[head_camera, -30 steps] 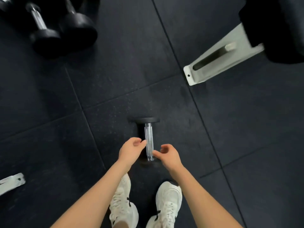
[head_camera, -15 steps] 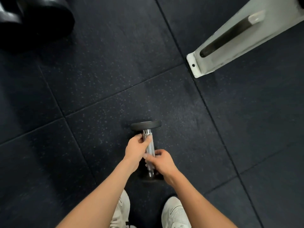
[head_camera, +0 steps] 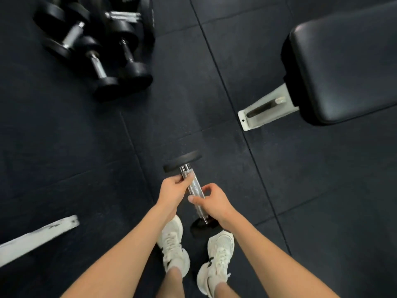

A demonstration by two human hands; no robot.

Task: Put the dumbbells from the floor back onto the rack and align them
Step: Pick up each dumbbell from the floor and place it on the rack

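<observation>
both hands grip one dumbbell [head_camera: 194,188] at the centre-low part of the view. left hand [head_camera: 171,190] has fingers wrapped on the knurled chrome handle near the far black head; right hand [head_camera: 211,201] is clamped on the handle closer to the near head, which is above the white shoes [head_camera: 219,254]. approx 4 more dumbbells [head_camera: 96,46] lie in a heap at 11 o'clock on the dark rubber floor [head_camera: 322,190]. a black bench [head_camera: 343,61] is at 2 o'clock.
</observation>
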